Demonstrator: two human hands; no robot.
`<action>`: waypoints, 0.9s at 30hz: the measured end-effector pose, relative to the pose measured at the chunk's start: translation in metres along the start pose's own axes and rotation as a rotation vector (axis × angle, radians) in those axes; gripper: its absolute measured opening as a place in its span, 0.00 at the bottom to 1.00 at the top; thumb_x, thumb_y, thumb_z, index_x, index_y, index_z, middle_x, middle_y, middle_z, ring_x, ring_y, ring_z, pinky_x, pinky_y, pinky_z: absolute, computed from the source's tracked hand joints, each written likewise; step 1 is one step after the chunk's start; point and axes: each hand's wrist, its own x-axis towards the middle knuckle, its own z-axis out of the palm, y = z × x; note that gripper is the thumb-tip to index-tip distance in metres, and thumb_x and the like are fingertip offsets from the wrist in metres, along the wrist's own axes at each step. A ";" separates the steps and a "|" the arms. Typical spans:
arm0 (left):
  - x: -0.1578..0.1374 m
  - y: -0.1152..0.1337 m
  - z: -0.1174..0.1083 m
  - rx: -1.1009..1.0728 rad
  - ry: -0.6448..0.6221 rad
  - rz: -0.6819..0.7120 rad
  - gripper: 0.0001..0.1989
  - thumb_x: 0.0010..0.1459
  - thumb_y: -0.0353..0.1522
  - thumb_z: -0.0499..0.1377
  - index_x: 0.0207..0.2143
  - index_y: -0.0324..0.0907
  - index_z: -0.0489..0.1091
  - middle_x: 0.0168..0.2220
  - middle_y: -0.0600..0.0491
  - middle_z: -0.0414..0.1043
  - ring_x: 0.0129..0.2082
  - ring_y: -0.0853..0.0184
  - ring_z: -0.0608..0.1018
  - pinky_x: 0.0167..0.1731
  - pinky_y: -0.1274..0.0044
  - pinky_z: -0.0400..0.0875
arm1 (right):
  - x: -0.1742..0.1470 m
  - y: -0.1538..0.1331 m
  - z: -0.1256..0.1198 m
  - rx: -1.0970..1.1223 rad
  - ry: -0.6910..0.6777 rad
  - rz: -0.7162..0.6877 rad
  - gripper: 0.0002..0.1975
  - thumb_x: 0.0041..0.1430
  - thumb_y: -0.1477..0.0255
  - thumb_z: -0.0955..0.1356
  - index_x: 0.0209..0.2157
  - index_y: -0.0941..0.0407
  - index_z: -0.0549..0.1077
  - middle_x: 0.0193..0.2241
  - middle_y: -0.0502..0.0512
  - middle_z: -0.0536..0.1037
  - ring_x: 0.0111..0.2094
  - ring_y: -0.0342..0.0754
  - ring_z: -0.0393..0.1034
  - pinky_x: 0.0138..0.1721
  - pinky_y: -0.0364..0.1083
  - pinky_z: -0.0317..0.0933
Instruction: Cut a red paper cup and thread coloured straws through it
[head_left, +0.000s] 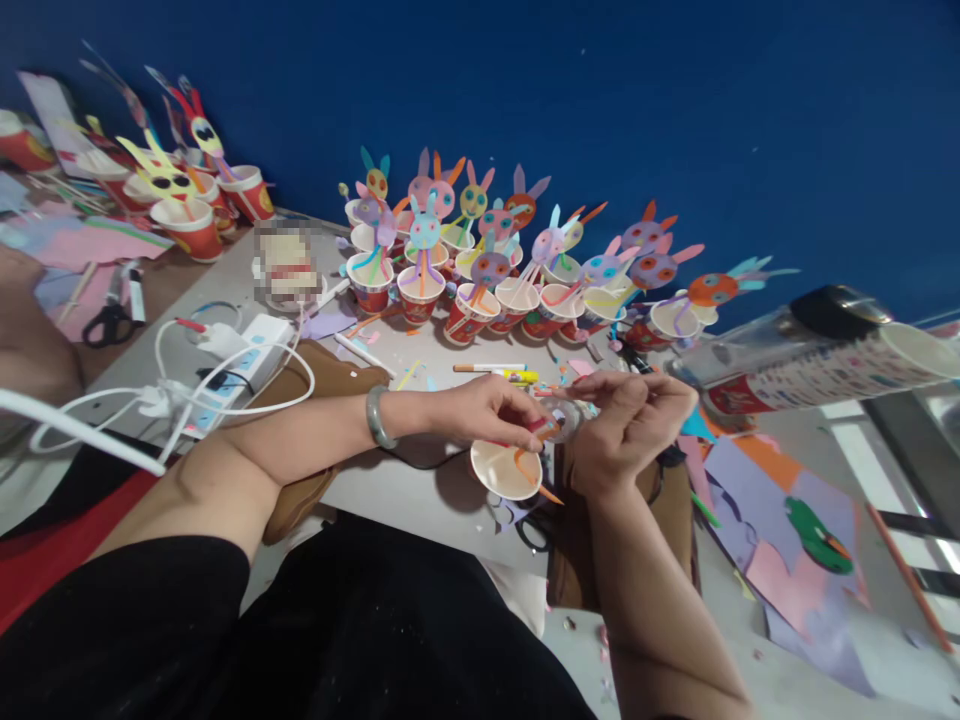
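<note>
The left hand (pixel 487 410) and the right hand (pixel 630 425) are meeting over the near edge of the table (pixel 420 360), just above a paper cup (pixel 506 468). The cup is tilting its open mouth toward the camera, showing a pale cream inside with a thin red rim, and an orange paper strip (pixel 536 478) is hanging across its mouth and poking out past the lower rim. The left fingers are curling closed, pinching something small and reddish at the cup's upper edge. The right fingers are bending inward around a small clear roll of tape (pixel 564 415); how tightly they are gripping it I cannot tell. A grey bangle (pixel 377 415) is sitting on the left wrist.

Toward the far edge, a crowd of finished cups with paper rabbit heads (pixel 517 270) is standing in rows. Markers (pixel 499 371) are lying between those and the hands. Scissors (pixel 111 320) are resting near the left edge, beside a white power strip (pixel 247 350)
</note>
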 end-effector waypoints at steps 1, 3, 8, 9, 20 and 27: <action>0.000 0.002 0.001 -0.036 0.007 -0.020 0.14 0.53 0.37 0.69 0.26 0.35 0.74 0.27 0.52 0.73 0.30 0.71 0.75 0.33 0.78 0.67 | 0.001 0.001 0.000 0.046 -0.017 0.032 0.10 0.74 0.60 0.60 0.38 0.50 0.58 0.26 0.46 0.73 0.21 0.46 0.73 0.24 0.47 0.70; 0.000 0.004 0.002 -0.124 0.055 -0.045 0.16 0.52 0.39 0.70 0.26 0.35 0.72 0.26 0.54 0.72 0.28 0.72 0.73 0.31 0.78 0.66 | 0.003 0.003 0.000 0.136 -0.024 0.097 0.11 0.73 0.59 0.61 0.39 0.50 0.58 0.29 0.46 0.74 0.22 0.45 0.74 0.25 0.46 0.71; 0.001 0.008 -0.003 -0.243 0.185 -0.064 0.20 0.48 0.40 0.73 0.26 0.37 0.68 0.31 0.51 0.74 0.34 0.70 0.77 0.34 0.78 0.68 | 0.013 0.006 -0.005 0.294 -0.039 0.240 0.10 0.71 0.63 0.63 0.36 0.50 0.58 0.27 0.43 0.70 0.19 0.43 0.71 0.26 0.46 0.70; 0.001 0.008 -0.006 -0.226 0.206 -0.080 0.20 0.48 0.40 0.73 0.26 0.37 0.67 0.29 0.53 0.73 0.32 0.71 0.76 0.32 0.79 0.66 | 0.015 0.006 -0.008 0.315 -0.087 0.261 0.10 0.70 0.63 0.64 0.36 0.50 0.58 0.26 0.43 0.69 0.19 0.42 0.70 0.25 0.46 0.70; 0.001 0.000 -0.020 0.086 0.139 -0.327 0.16 0.47 0.40 0.69 0.24 0.35 0.72 0.18 0.60 0.62 0.20 0.77 0.62 0.21 0.81 0.52 | 0.020 0.003 -0.024 0.116 -0.732 0.187 0.12 0.65 0.61 0.70 0.35 0.54 0.70 0.35 0.48 0.70 0.20 0.38 0.69 0.19 0.41 0.65; 0.002 -0.008 -0.017 0.214 0.136 -0.357 0.10 0.46 0.35 0.67 0.23 0.36 0.73 0.17 0.60 0.62 0.20 0.76 0.64 0.22 0.81 0.53 | 0.021 -0.002 -0.022 -0.035 -0.887 -0.010 0.05 0.66 0.70 0.68 0.35 0.55 0.74 0.34 0.52 0.73 0.25 0.42 0.68 0.24 0.43 0.66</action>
